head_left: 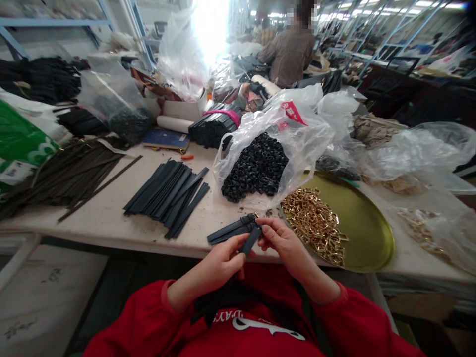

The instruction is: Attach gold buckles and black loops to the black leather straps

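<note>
A dark strap [251, 241] is held between my two hands, just over the table's front edge. My left hand [227, 258] pinches its lower part between thumb and fingers. At its upper end the fingers of my right hand [279, 238] are closed; whatever small piece lies between them is hidden. Just behind, a small stack of straps [228, 229] with dark loops and a bit of gold metal lies on the table. Gold buckles [316, 223] are heaped on a round gold tray [366, 223] to the right. Black loops [256, 166] fill an open clear plastic bag [305, 130].
Loose dark strips [159, 191] lie on the table [100, 218] at left, with longer brown strips [89, 173] beyond. A tied bundle of strips [211, 126], a blue notebook [167, 140] and an orange piece [187, 157] sit farther back. Another person [292, 52] stands behind the table.
</note>
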A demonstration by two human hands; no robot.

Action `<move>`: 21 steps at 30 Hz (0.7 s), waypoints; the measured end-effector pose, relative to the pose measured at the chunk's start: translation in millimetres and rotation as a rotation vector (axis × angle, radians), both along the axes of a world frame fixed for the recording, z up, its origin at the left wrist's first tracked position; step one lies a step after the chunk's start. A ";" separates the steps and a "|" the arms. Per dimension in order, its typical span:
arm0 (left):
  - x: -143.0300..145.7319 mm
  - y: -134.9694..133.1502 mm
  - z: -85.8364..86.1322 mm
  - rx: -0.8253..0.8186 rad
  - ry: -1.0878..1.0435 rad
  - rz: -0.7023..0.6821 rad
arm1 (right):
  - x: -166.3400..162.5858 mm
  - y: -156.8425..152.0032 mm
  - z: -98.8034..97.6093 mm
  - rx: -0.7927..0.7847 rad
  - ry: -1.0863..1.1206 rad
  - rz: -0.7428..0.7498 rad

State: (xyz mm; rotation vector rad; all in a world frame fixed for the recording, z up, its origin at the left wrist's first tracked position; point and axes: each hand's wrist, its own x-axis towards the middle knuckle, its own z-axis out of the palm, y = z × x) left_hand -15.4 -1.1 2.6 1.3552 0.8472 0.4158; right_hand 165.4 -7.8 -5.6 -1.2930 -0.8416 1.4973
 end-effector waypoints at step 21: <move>9.2 -5.4 3.2 -0.304 0.103 0.010 | -5.6 -20.8 -18.5 -0.097 -0.033 0.111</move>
